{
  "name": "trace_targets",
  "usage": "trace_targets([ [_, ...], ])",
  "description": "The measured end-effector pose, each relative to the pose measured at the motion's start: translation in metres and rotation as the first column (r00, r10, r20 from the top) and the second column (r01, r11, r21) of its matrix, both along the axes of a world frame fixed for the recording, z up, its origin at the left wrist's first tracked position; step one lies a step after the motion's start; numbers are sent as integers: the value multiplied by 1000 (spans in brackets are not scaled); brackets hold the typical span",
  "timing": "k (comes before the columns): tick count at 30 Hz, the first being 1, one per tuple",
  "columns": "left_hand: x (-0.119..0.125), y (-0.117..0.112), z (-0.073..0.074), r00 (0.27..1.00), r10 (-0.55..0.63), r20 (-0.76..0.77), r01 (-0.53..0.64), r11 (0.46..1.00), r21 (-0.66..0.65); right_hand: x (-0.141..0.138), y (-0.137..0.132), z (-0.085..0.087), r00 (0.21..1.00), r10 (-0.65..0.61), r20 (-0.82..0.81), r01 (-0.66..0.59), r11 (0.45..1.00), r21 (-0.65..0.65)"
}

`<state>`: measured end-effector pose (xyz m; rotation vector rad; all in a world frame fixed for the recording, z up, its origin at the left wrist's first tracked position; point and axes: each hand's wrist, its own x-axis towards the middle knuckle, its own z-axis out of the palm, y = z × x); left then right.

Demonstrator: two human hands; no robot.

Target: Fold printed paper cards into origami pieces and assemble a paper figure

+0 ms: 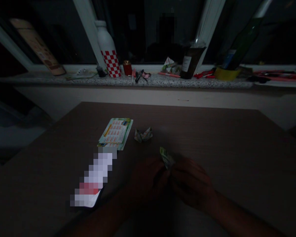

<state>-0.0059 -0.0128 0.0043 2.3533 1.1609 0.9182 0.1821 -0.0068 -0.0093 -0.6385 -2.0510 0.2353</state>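
In dim light my left hand [149,176] and my right hand [193,182] meet over the table, fingers closed on a folded piece of printed paper [167,159]. Its green pointed end sticks up between them; the lower part is hidden by my fingers. Beyond my left hand a small folded paper shape [143,135] with two raised points stands on the tabletop. To its left lies a stack of printed sheets [115,131] with calendar-like grids. Nearer me, left of my left forearm, is a lit phone [93,181] with a blurred-out screen.
The brown table [224,138] reaches a wall under a stone windowsill [153,81]. On the sill stand a tan bottle [38,47], a red-checked white bottle [110,51], a small red jar [127,68], a dark plastic cup [191,62] and a green bottle [244,41].
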Motion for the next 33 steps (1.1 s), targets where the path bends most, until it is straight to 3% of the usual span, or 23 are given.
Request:
trace_targets([
  [8, -2, 5, -6, 997, 55, -58, -56, 998, -11, -2, 0, 0, 1000, -14, 12, 15, 1000, -19],
  [12, -6, 8, -5, 986, 149, -80, -135, 979, 155, -1, 1, -1, 1000, -26, -12, 26, 999, -43],
  [17, -11, 11, 1, 986, 153, -69, -117, 920, 374, 2, -1, 0, 993, -91, -78, 97, 993, 71],
  [21, -10, 9, 4, 986, 93, -141, -24, 904, 428, 2, -2, 0, 978, -199, -53, 204, 975, 93],
  [28, -5, 3, 6, 988, -67, -137, 116, 912, 393, 2, 1, 1, 990, -139, 14, 138, 989, 48],
  [33, -8, 3, 9, 988, -117, -102, 147, 915, 375, 5, 5, 0, 975, -220, -26, 219, 975, -29],
])
